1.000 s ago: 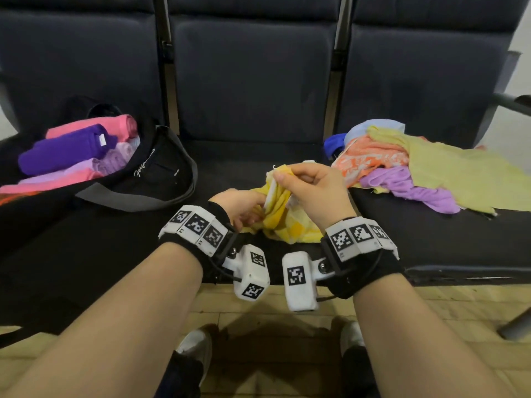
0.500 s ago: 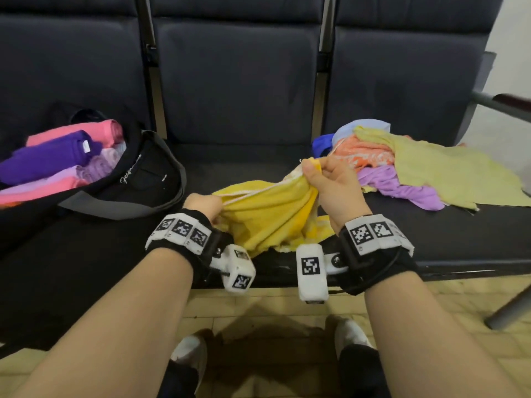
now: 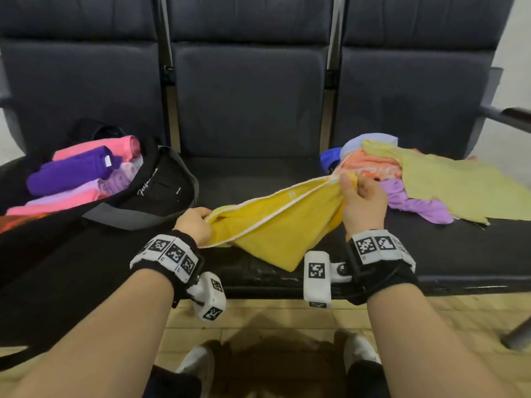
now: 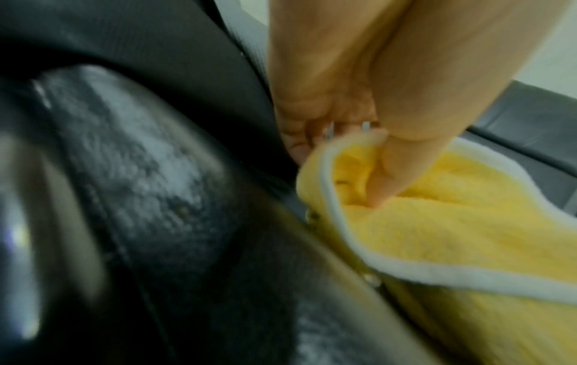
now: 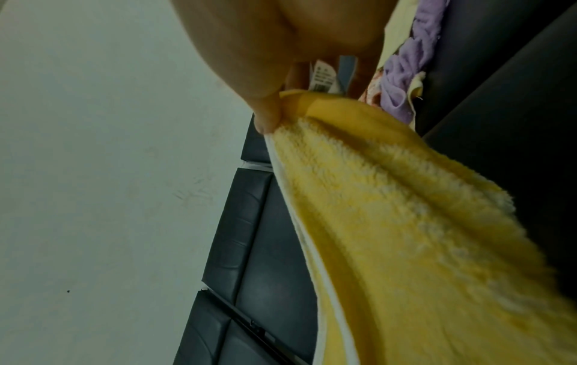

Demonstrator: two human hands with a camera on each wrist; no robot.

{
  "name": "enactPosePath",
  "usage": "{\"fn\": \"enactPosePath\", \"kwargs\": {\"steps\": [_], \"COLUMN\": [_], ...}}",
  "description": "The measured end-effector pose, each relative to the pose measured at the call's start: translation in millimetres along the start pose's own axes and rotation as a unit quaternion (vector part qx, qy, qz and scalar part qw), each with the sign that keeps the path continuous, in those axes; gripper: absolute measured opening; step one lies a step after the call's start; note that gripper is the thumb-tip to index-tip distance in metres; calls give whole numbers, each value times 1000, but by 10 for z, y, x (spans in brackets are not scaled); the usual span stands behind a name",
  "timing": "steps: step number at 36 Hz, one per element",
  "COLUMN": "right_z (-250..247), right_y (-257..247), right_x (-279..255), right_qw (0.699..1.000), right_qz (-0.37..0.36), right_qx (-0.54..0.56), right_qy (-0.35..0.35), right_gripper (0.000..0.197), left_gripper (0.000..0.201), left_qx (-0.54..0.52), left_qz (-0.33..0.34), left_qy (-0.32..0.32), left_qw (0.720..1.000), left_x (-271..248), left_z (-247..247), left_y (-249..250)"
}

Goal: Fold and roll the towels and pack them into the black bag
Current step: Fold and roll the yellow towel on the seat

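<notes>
A yellow towel (image 3: 280, 228) with a white hem is stretched between my hands above the middle seat. My left hand (image 3: 195, 224) pinches its left corner, thumb pressed into the fabric (image 4: 390, 177). My right hand (image 3: 360, 201) pinches the opposite corner higher up, beside a white label (image 5: 324, 76); the towel (image 5: 406, 234) sags below it. The black bag (image 3: 161, 191) lies open on the left seat and holds rolled towels, a purple one (image 3: 71, 170) and a pink one (image 3: 97, 147) on top.
A heap of loose towels (image 3: 416, 179) in pale green, orange, lilac and blue lies on the right seat. Dark seat backs (image 3: 250, 96) rise behind. A metal armrest (image 3: 508, 116) juts out at the far right. My shoes (image 3: 198, 366) stand on the wooden floor below.
My hands have drawn apart, left hand toward the bag and right hand toward the heap. The bunched yellow towel has opened out into a taut span between them.
</notes>
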State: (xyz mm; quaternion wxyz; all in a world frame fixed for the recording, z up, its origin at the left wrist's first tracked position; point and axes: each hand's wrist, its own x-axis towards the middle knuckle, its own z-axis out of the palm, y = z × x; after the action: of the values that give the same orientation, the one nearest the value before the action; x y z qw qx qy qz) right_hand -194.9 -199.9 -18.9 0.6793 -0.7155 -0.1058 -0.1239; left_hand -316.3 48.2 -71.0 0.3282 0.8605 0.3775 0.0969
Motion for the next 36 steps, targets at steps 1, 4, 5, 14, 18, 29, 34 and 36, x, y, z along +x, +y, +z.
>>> {"fn": "enactPosePath", "kwargs": {"steps": [1, 4, 5, 14, 18, 29, 34, 36], "right_z": [-6, -16, -26, -150, -186, -208, -199, -191], "right_y": [-5, -6, -8, 141, 189, 64, 57, 71], "right_x": [-7, -7, -4, 84, 104, 128, 97, 84], "right_qw": [1000, 1000, 1000, 995, 991, 991, 995, 995], "right_qz": [0, 0, 7, 24, 13, -3, -13, -16], "right_qx": [-10, -26, -30, -96, -128, -103, -63, -54], "right_qy": [0, -3, -2, -6, -20, -81, -78, -80], "right_gripper": [22, 22, 25, 41, 37, 38, 32, 24], "left_gripper": [35, 25, 23, 24, 32, 24, 24, 19], "left_qx": [-7, -27, -32, -119, -191, -374, -430, -458], "left_qz": [10, 31, 31, -13, -13, -75, -148, -131], "left_qy": [-7, 16, 32, 123, 141, 218, 101, 68], "left_qw": [1000, 999, 999, 985, 971, 898, 885, 877], "left_x": [-14, -67, -68, -11, 56, -2, 21, -6], "left_z": [12, 20, 16, -143, -246, -582, -566, -542], "left_y": [14, 51, 47, -77, -133, -72, -86, -75]}}
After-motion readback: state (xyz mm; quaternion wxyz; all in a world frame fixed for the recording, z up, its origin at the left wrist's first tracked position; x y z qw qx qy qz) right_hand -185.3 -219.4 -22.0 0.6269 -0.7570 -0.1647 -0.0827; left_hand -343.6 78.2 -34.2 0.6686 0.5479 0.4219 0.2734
